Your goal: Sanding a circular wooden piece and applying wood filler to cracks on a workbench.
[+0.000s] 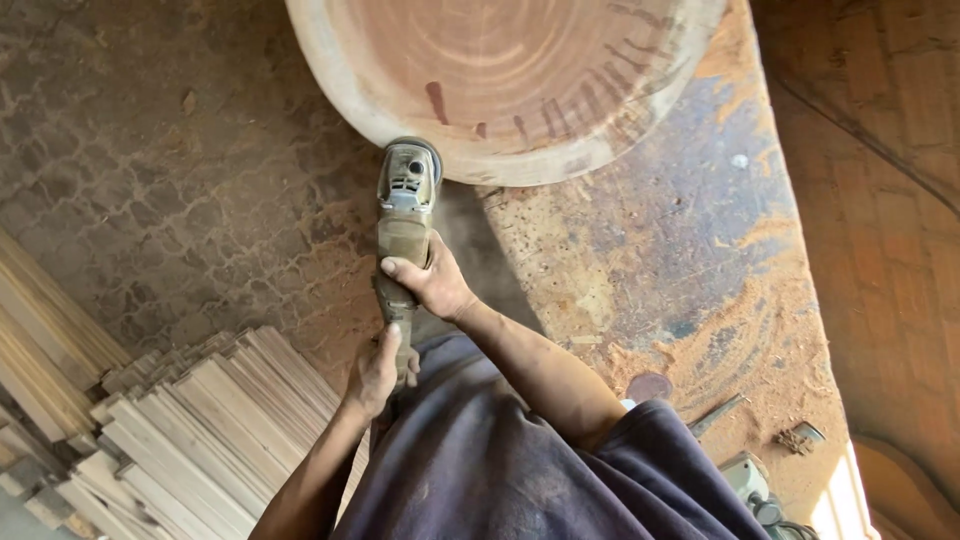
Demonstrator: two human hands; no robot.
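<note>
While both hands clasp the dusty grey handheld angle grinder [405, 215], its head meets the lower rim of the big round reddish wood slab [500, 80], which lies on the sawdust-strewn metal-topped desk [680, 260]. The right hand [432, 283] wraps the tool's body from the right; the left hand [378, 370] grips its rear end, nearer the person's dark purple shirt [480, 470]. Pale stacked wooden slats [190, 430] lie on the cracked floor [170, 170] at left.
</note>
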